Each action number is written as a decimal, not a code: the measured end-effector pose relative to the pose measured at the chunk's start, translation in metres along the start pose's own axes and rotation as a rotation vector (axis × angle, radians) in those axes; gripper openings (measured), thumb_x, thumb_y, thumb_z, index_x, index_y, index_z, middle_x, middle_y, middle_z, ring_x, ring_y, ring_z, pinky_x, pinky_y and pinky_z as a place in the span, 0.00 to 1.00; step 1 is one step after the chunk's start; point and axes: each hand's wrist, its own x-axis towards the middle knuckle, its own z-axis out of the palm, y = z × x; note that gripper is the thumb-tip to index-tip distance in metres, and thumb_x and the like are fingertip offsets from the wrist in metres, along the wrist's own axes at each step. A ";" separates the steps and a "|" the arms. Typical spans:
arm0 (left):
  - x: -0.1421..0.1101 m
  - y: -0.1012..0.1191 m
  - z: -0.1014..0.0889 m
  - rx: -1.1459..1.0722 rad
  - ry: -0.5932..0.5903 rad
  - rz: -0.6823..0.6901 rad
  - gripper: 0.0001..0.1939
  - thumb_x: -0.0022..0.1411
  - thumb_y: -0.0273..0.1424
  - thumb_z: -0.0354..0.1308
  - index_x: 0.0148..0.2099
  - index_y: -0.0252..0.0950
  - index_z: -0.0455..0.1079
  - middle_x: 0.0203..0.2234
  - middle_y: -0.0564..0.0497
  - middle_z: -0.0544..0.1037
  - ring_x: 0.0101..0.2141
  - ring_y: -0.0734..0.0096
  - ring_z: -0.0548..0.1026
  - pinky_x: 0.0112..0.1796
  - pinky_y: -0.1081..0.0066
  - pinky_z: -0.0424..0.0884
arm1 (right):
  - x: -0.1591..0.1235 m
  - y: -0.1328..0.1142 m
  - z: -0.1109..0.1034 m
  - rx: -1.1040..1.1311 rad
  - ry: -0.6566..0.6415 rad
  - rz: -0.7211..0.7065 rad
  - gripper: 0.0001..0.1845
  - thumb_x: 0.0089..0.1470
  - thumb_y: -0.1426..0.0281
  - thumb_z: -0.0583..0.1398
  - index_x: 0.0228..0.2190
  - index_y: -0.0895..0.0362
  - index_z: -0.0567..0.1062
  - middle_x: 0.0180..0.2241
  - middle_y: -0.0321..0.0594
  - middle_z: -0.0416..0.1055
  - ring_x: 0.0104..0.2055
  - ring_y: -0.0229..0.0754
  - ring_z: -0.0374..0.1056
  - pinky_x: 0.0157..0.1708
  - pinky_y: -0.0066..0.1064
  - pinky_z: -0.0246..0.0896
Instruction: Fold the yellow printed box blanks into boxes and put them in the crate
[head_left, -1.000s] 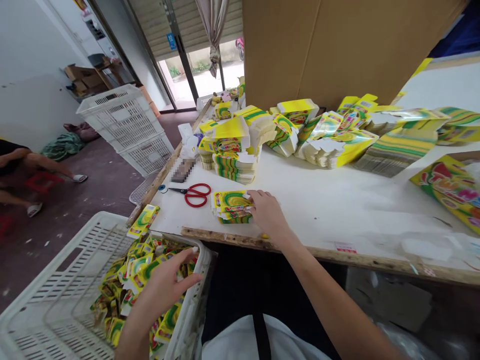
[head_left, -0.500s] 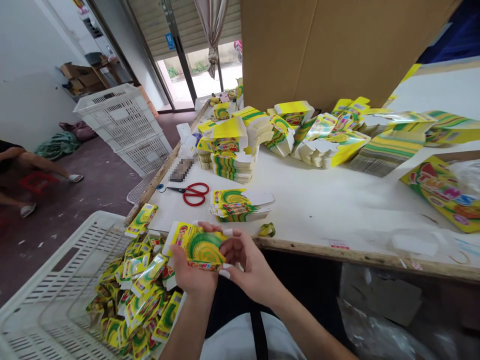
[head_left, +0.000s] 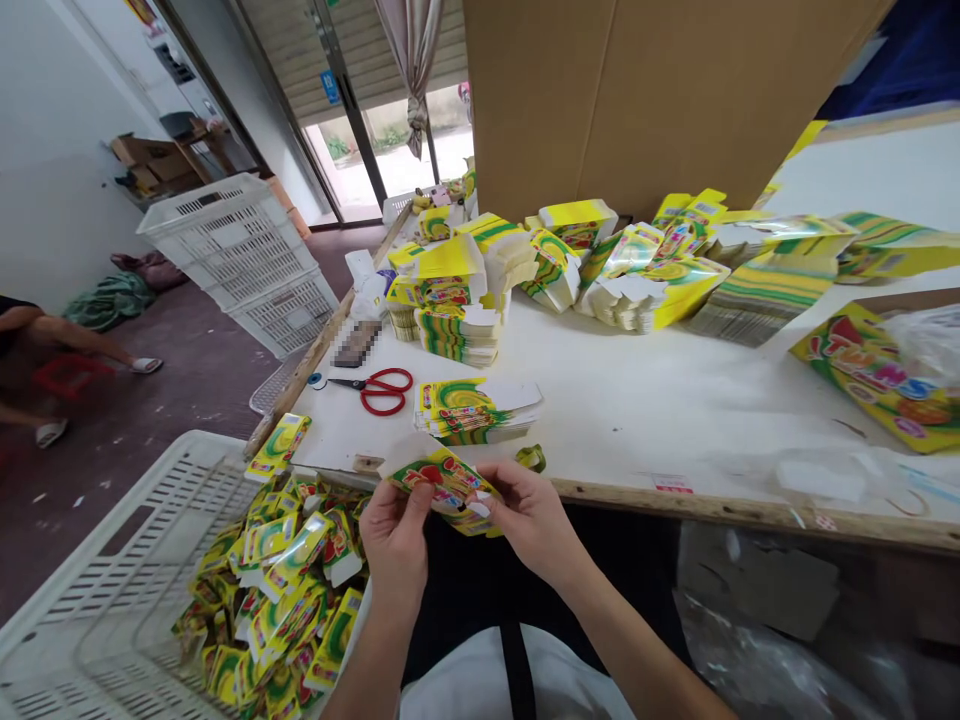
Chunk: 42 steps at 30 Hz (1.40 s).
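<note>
Between my two hands, over the table's front edge, is a small yellow and green printed carton [head_left: 442,480] with red lettering, tilted. My left hand [head_left: 397,535] pinches its left end, thumb on the printed face. At its right end my right hand [head_left: 525,510] closes thumb and fingers on the carton near a white flap. Just beyond lies a stack of flat cartons [head_left: 476,410] on the white table. To the left, a white plastic crate [head_left: 127,540] holds many folded cartons [head_left: 289,580]. One more carton [head_left: 279,447] rests at the table corner.
Red-handled scissors [head_left: 385,390] lie on the table [head_left: 600,400] beside a pixelated dark object [head_left: 357,343]. Bundles of cartons [head_left: 457,335] line the back, before a big cardboard sheet [head_left: 675,90]. A printed display box [head_left: 877,375] stands right. Stacked crates [head_left: 240,260] and a seated person [head_left: 67,350] are left.
The carton has turned in my hands, from its swirl-printed face to the side with red lettering. My right fingers have closed on its right end. The view has shifted slightly.
</note>
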 end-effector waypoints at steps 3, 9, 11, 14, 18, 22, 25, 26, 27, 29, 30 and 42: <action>0.010 0.017 -0.020 0.087 -0.120 0.091 0.15 0.56 0.35 0.66 0.46 0.39 0.73 0.37 0.49 0.81 0.37 0.66 0.78 0.40 0.70 0.75 | 0.002 0.000 -0.019 -0.241 0.054 -0.157 0.11 0.52 0.74 0.59 0.37 0.55 0.79 0.32 0.39 0.77 0.34 0.44 0.71 0.34 0.33 0.67; 0.017 0.059 -0.031 0.599 -0.530 0.230 0.44 0.44 0.42 0.73 0.61 0.41 0.59 0.56 0.41 0.69 0.57 0.48 0.66 0.57 0.51 0.61 | -0.001 -0.027 -0.023 -0.870 -0.235 -0.550 0.12 0.58 0.79 0.58 0.37 0.52 0.79 0.32 0.37 0.78 0.37 0.43 0.68 0.48 0.42 0.60; 0.012 0.055 -0.020 0.801 -0.711 0.076 0.44 0.42 0.36 0.74 0.60 0.40 0.60 0.55 0.41 0.69 0.55 0.46 0.68 0.55 0.50 0.63 | -0.005 -0.032 -0.014 -0.895 -0.277 -0.604 0.13 0.59 0.78 0.58 0.39 0.51 0.78 0.34 0.36 0.77 0.42 0.43 0.68 0.59 0.46 0.49; 0.004 0.040 -0.006 0.850 -0.763 -0.034 0.29 0.52 0.32 0.66 0.55 0.40 0.61 0.50 0.45 0.74 0.49 0.53 0.73 0.50 0.55 0.69 | -0.013 -0.031 -0.008 -0.806 -0.089 -0.571 0.20 0.58 0.75 0.58 0.52 0.50 0.70 0.54 0.44 0.68 0.59 0.49 0.59 0.64 0.51 0.36; -0.006 0.025 -0.001 1.009 -0.633 -0.007 0.36 0.50 0.31 0.66 0.58 0.39 0.55 0.50 0.44 0.73 0.49 0.53 0.72 0.49 0.54 0.69 | -0.019 -0.015 -0.009 -0.360 0.122 -0.218 0.31 0.59 0.63 0.57 0.61 0.54 0.58 0.63 0.51 0.55 0.65 0.54 0.51 0.62 0.53 0.45; -0.019 0.020 0.001 1.043 -0.707 0.076 0.45 0.49 0.32 0.68 0.63 0.37 0.45 0.56 0.39 0.68 0.53 0.51 0.70 0.51 0.53 0.68 | -0.018 -0.003 -0.002 0.100 -0.015 0.218 0.26 0.57 0.54 0.59 0.53 0.54 0.70 0.57 0.47 0.66 0.60 0.54 0.61 0.60 0.49 0.54; -0.024 0.021 0.003 1.066 -0.699 0.160 0.42 0.51 0.30 0.66 0.61 0.38 0.46 0.57 0.38 0.67 0.53 0.52 0.71 0.50 0.55 0.70 | -0.016 -0.002 0.003 0.273 -0.015 0.301 0.31 0.49 0.49 0.64 0.50 0.52 0.73 0.54 0.44 0.70 0.57 0.54 0.64 0.58 0.48 0.56; -0.024 0.022 0.003 1.069 -0.687 0.179 0.39 0.51 0.28 0.64 0.60 0.39 0.47 0.55 0.39 0.69 0.51 0.52 0.72 0.49 0.55 0.70 | -0.016 -0.002 0.003 0.285 -0.010 0.303 0.32 0.48 0.48 0.64 0.50 0.52 0.73 0.54 0.44 0.70 0.57 0.54 0.64 0.59 0.48 0.56; -0.024 0.022 0.004 1.068 -0.675 0.185 0.37 0.51 0.27 0.63 0.59 0.39 0.49 0.53 0.41 0.71 0.50 0.53 0.74 0.48 0.56 0.71 | -0.016 -0.002 0.003 0.275 -0.005 0.296 0.33 0.47 0.47 0.64 0.51 0.52 0.73 0.54 0.45 0.70 0.57 0.54 0.63 0.59 0.48 0.56; -0.021 0.024 0.005 1.065 -0.673 0.147 0.33 0.50 0.26 0.61 0.56 0.40 0.51 0.47 0.44 0.74 0.45 0.55 0.76 0.44 0.57 0.73 | -0.019 -0.002 0.003 0.215 -0.017 0.249 0.33 0.51 0.48 0.62 0.53 0.53 0.72 0.53 0.46 0.70 0.57 0.55 0.63 0.58 0.48 0.56; -0.018 0.024 0.005 1.072 -0.679 0.110 0.33 0.50 0.25 0.61 0.55 0.41 0.51 0.44 0.46 0.75 0.42 0.55 0.77 0.42 0.58 0.74 | -0.020 -0.003 0.002 0.162 -0.036 0.204 0.32 0.54 0.50 0.60 0.55 0.54 0.70 0.54 0.46 0.70 0.57 0.54 0.63 0.58 0.48 0.57; -0.004 0.017 -0.007 1.061 -0.585 0.289 0.26 0.53 0.27 0.61 0.53 0.39 0.57 0.45 0.45 0.70 0.46 0.56 0.72 0.46 0.57 0.71 | -0.016 0.008 -0.018 -0.471 -0.011 -0.307 0.33 0.57 0.80 0.53 0.62 0.51 0.59 0.63 0.47 0.57 0.64 0.46 0.55 0.61 0.43 0.55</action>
